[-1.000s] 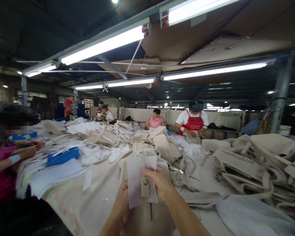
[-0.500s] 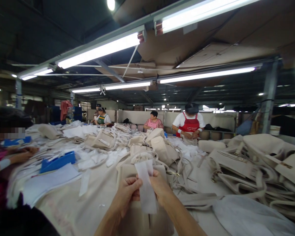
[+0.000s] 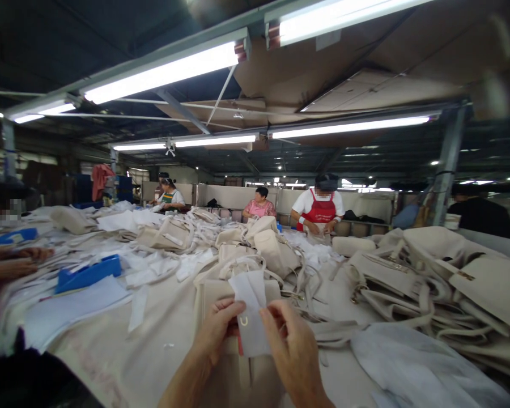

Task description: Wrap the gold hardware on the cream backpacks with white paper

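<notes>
A strip of thin white wrapping sheet is spread over the front of a beige handbag right before me. My left hand pinches the strip's left edge between thumb and fingers. At its right edge my right hand has curled fingers, with the thumb against the sheet. A small gold U-shaped piece shows at the strip's middle. Under its lower left edge a bit of something red peeks out; its kind is hidden. The bag's strap handles stand up behind the strip.
Beige bags lie heaped on the right and behind mine. To the left are a blue tray and white sheets. Clear plastic lies at the lower right. Co-workers stand around the table, one in a red apron.
The strip now lies flatter and wider, and the gold U-shaped piece and red bit have come into sight. My right hand has moved down and right along its edge. The view has shifted slightly.
</notes>
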`<state>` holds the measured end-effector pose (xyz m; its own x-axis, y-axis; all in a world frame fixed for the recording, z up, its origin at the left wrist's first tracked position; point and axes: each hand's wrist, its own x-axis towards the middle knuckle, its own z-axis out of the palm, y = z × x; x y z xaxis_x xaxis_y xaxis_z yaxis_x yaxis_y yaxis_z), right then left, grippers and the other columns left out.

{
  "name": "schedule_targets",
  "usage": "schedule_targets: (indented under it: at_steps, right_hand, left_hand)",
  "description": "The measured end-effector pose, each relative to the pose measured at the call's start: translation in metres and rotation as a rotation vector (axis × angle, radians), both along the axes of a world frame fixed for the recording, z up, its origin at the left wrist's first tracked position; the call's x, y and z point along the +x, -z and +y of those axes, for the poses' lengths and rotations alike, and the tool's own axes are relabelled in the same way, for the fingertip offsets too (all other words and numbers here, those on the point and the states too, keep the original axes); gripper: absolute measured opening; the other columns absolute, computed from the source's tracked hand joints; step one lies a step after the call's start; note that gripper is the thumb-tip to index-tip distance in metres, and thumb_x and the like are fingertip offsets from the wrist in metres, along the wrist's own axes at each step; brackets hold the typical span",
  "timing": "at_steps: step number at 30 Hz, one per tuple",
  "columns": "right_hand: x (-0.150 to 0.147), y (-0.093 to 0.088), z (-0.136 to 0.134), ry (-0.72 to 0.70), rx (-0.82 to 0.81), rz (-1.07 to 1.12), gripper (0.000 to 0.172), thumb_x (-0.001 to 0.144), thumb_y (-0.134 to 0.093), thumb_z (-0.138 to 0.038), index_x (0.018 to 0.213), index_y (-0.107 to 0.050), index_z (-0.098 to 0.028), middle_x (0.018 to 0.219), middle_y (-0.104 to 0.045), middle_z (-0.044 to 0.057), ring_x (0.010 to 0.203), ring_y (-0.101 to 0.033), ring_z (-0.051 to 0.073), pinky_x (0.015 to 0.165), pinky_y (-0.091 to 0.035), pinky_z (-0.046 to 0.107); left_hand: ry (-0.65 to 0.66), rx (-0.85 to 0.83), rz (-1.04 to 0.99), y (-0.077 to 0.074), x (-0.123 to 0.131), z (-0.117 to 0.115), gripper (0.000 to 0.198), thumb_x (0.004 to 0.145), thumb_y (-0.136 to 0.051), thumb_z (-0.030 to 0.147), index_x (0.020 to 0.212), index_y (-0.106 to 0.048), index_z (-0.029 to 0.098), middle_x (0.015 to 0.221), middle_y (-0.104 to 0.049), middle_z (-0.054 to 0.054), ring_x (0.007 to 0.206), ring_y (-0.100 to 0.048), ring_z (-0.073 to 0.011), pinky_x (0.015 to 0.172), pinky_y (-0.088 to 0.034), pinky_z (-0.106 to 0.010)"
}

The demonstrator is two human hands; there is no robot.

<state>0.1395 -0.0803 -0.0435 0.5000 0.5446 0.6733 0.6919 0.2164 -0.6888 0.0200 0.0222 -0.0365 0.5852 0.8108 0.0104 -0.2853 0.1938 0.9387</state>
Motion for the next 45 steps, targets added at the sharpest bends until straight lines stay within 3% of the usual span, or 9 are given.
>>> schedule_targets:
  at_steps: [5,11,13,19,24,28,33,41,45]
  right_hand:
    - [-0.008,-0.011,0.015,0.008,-0.06,-0.07,0.036,0.081,-0.064,-0.047,0.109,-0.068,-0.024,0.095,-0.073,0.008,0.079,-0.064,0.025,0.072,-0.046,0.034]
    - [-0.001,-0.04,0.053,-0.261,-0.174,0.139,0.044,0.071,-0.065,-0.026,0.114,-0.063,-0.02,0.068,-0.069,-0.001,0.068,-0.063,0.022,0.069,-0.045,0.032]
    - [0.002,-0.037,0.058,-0.299,-0.118,0.178,0.044,0.071,-0.062,-0.025,0.115,-0.061,-0.019,0.068,-0.067,-0.001,0.065,-0.062,0.021,0.067,-0.046,0.031]
    - [0.002,-0.012,0.023,0.086,0.089,-0.149,0.022,0.085,-0.05,-0.031,0.097,-0.068,-0.024,0.089,-0.069,0.008,0.08,-0.064,0.023,0.072,-0.046,0.032]
    - [-0.01,0.004,-0.007,0.034,-0.107,-0.051,0.025,0.085,-0.06,-0.05,0.091,-0.064,-0.026,0.079,-0.07,0.004,0.07,-0.065,0.023,0.061,-0.043,0.03]
    - [-0.008,0.007,0.004,-0.161,-0.188,0.232,0.029,0.075,-0.07,-0.039,0.098,-0.061,-0.024,0.081,-0.073,0.003,0.075,-0.068,0.024,0.067,-0.047,0.031]
    - [-0.002,0.001,0.02,-0.338,-0.097,0.445,0.022,0.071,-0.067,-0.031,0.09,-0.059,-0.022,0.076,-0.073,0.004,0.071,-0.066,0.023,0.068,-0.048,0.032]
    - [0.002,0.009,0.027,-0.367,-0.095,0.575,0.033,0.066,-0.069,-0.038,0.091,-0.058,-0.02,0.071,-0.069,0.003,0.066,-0.062,0.022,0.06,-0.045,0.03]
    - [0.005,0.011,0.027,-0.189,-0.041,0.313,0.015,0.072,-0.063,-0.033,0.077,-0.056,-0.022,0.072,-0.064,0.002,0.069,-0.06,0.02,0.065,-0.044,0.03]
  left_hand:
    - [0.035,0.076,0.048,0.001,-0.004,-0.001,0.047,0.052,-0.086,0.053,0.068,-0.073,0.011,0.062,-0.066,-0.005,0.053,-0.054,-0.0118,0.051,-0.041,-0.021]
    - [0.029,0.137,0.049,0.004,-0.004,-0.002,0.047,0.054,-0.084,0.055,0.066,-0.071,0.011,0.057,-0.063,-0.004,0.048,-0.05,-0.0108,0.048,-0.036,-0.021]
    - [0.02,0.098,0.02,0.003,-0.002,-0.002,0.043,0.051,-0.085,0.05,0.069,-0.071,0.013,0.061,-0.065,-0.004,0.051,-0.052,-0.0118,0.049,-0.038,-0.021]
    - [0.033,0.056,-0.003,0.0,0.0,0.0,0.036,0.05,-0.083,0.035,0.076,-0.07,0.015,0.065,-0.066,-0.001,0.054,-0.056,-0.012,0.053,-0.044,-0.022]
    - [0.07,0.04,-0.018,0.0,0.0,0.002,0.043,0.05,-0.087,0.038,0.081,-0.072,0.012,0.071,-0.07,-0.005,0.059,-0.062,-0.0164,0.058,-0.05,-0.026]
    - [0.117,0.007,-0.019,0.0,0.0,0.002,0.047,0.048,-0.091,0.037,0.084,-0.074,0.012,0.079,-0.074,-0.009,0.068,-0.067,-0.0201,0.067,-0.054,-0.029]
    - [0.11,0.02,-0.001,-0.001,-0.005,-0.001,0.043,0.046,-0.093,0.041,0.074,-0.075,0.013,0.076,-0.073,-0.007,0.064,-0.064,-0.0165,0.064,-0.053,-0.027]
    - [0.15,0.148,0.048,-0.005,-0.011,-0.002,0.045,0.056,-0.088,0.047,0.084,-0.079,0.012,0.076,-0.073,-0.009,0.065,-0.063,-0.017,0.064,-0.052,-0.026]
    - [0.163,0.115,0.04,-0.001,-0.006,0.0,0.048,0.053,-0.089,0.048,0.084,-0.079,0.012,0.079,-0.074,-0.01,0.069,-0.065,-0.0192,0.071,-0.055,-0.03]
